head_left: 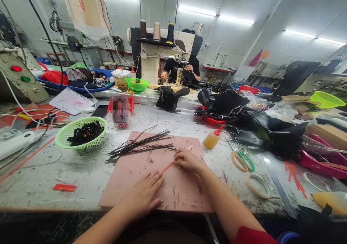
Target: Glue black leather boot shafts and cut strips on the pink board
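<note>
My left hand point(148, 190) lies flat on a pink board point(127, 186), fingers stretched out, its fingertips by the lower end of a narrow orange strip point(167, 166). Across the upper part of that strip my right hand point(187, 160) is closed in a pinch, and the strip's far end sticks out beyond the fingers. Just behind my hands, a loose bundle of thin black strips point(141, 145) rests on the board. To the right stands a small glue bottle point(211, 140) with a red nozzle and yellowish contents.
On the left are a green basket point(61, 140) of black pieces and a red piece point(64, 187). Scissors point(245, 161), a tape roll point(258, 186), a metal ruler point(279, 186) and black leather pieces point(271, 125) lie right. Behind, a person point(169, 69) works at a sewing machine point(150, 63).
</note>
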Available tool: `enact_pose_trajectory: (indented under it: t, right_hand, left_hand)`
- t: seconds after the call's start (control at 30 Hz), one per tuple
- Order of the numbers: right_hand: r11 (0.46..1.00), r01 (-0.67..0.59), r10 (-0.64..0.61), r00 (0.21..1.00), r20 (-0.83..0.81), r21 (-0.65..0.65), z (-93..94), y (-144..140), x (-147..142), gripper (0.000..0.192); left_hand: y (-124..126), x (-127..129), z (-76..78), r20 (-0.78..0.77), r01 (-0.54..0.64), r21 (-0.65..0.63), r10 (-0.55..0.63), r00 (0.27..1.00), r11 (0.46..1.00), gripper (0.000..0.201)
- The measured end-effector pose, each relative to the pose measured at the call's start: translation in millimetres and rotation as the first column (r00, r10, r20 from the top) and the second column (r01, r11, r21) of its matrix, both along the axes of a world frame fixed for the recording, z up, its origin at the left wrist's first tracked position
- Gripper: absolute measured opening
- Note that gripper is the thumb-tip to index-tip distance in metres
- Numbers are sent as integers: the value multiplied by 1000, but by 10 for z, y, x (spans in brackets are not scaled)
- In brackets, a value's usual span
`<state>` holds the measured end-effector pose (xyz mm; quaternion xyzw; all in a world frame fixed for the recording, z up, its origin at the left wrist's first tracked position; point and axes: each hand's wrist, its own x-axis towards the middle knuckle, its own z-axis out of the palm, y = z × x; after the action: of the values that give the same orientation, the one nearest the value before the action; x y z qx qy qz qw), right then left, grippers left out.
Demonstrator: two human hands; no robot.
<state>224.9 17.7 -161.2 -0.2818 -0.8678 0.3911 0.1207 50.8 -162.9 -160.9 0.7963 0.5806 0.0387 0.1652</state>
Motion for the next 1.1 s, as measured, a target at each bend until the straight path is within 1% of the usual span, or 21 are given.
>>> enact_pose_trajectory:
  t: [0.07,0.2,0.27,0.33,0.4,0.57,0.7,0.8,0.93,1.1]
  right_hand:
    - [1000,18,-18,1000,-19,0,-29,-8,-23,13]
    - [999,40,-41,998,-49,-18,-49,-27,-17,15]
    - [999,42,-43,998,-53,-32,-39,-36,-11,13]
    - [998,42,-45,997,-57,-46,-22,-49,-11,13]
    - [997,56,-59,996,-64,-59,-1,-68,-15,14]
    - [987,146,-154,981,-121,-67,73,-107,16,12]
    - [977,209,-214,959,-184,-45,148,-107,120,6]
    - [970,241,-244,950,-194,-38,174,-111,197,6]
    - [979,202,-205,969,-139,-35,154,-132,230,5]
    - [990,136,-138,989,-49,-40,95,-151,178,13]
  left_hand:
    - [9,-26,-31,-7,14,42,-13,1000,999,53]
    - [56,-81,-134,-21,21,227,-17,1000,974,37]
    - [84,-115,-179,-18,29,288,-25,1000,957,41]
    - [106,-141,-202,10,32,316,-37,999,948,47]
    - [120,-147,-203,44,18,331,-34,998,943,48]
    - [151,-59,-146,58,-27,317,9,998,948,39]
    - [241,51,-68,3,-45,261,46,999,964,28]
    - [351,110,-10,-41,-83,208,94,995,975,25]
    - [472,144,56,-64,-145,156,157,985,977,24]
    - [486,121,90,-37,-226,124,232,972,966,28]
